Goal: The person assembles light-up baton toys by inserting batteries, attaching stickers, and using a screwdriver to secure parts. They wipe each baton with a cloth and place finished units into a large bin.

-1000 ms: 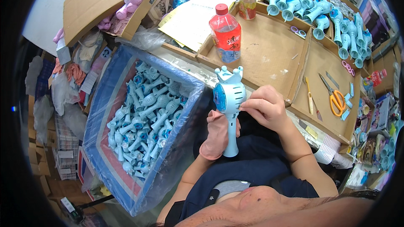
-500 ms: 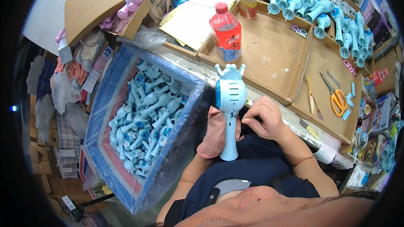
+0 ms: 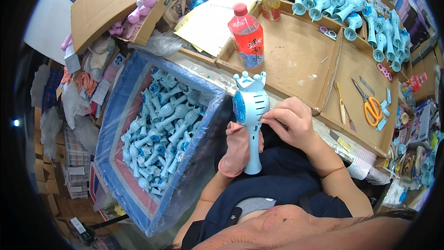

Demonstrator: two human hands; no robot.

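Observation:
Upright in front of my body stands a light-blue toy wand (image 3: 255, 107) with a crown on its round, slotted head and a flared handle end. My left hand (image 3: 234, 150), in a pinkish glove, is wrapped round the handle from behind, so part of its fingers is hidden. My bare right hand (image 3: 293, 122) is pinched at the lower right side of the wand's head. What lies between those fingertips, if anything, is too small to make out. On my left, a plastic-lined bin (image 3: 108, 155) holds many similar light-blue wands (image 3: 162, 120).
A red-labelled bottle (image 3: 247, 37) and a clear bottle (image 3: 270, 0) stand by cardboard trays (image 3: 296, 60). Orange-handled scissors (image 3: 371, 111), a cutter (image 3: 342, 111) and small blue pieces lie in the right tray. More blue wands (image 3: 323, 4) fill the back right; a box of pink parts (image 3: 106, 7) is back left.
My right hand has risen slightly, its fingertips now at the wand's head. The wand has turned a little, showing more of its blue front.

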